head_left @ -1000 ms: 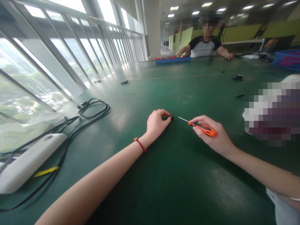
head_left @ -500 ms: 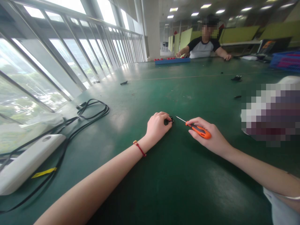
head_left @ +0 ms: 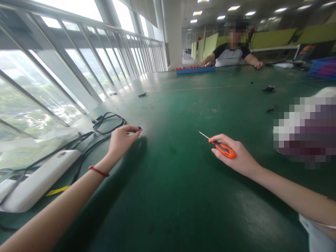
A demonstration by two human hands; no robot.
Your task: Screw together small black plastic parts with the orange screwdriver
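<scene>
My left hand [head_left: 121, 139] is raised a little over the green table [head_left: 173, 175], its thumb and fingertips pinched on a small black part [head_left: 139, 128]. The part is mostly covered by the fingers, so its exact kind does not show. A red cord bracelet circles that wrist. In my right hand [head_left: 237, 155] lies a screwdriver [head_left: 223, 149] with an orange and dark grey handle. Its thin metal shaft points up and left, away from the left hand, with the tip touching nothing I can make out.
Black cables [head_left: 109, 120] and a white power strip [head_left: 49, 180] with a yellow tag lie at left, beside a railing [head_left: 86, 59]. Small black pieces [head_left: 269, 89] are scattered farther off. A person [head_left: 231, 54] sits opposite by a blue strip with red knobs [head_left: 195, 70]. A blue basket [head_left: 322, 68] stands far right.
My left hand has moved left and up off the table, away from the screwdriver tip, carrying the small black part. The right hand with the screwdriver has stayed nearly still.
</scene>
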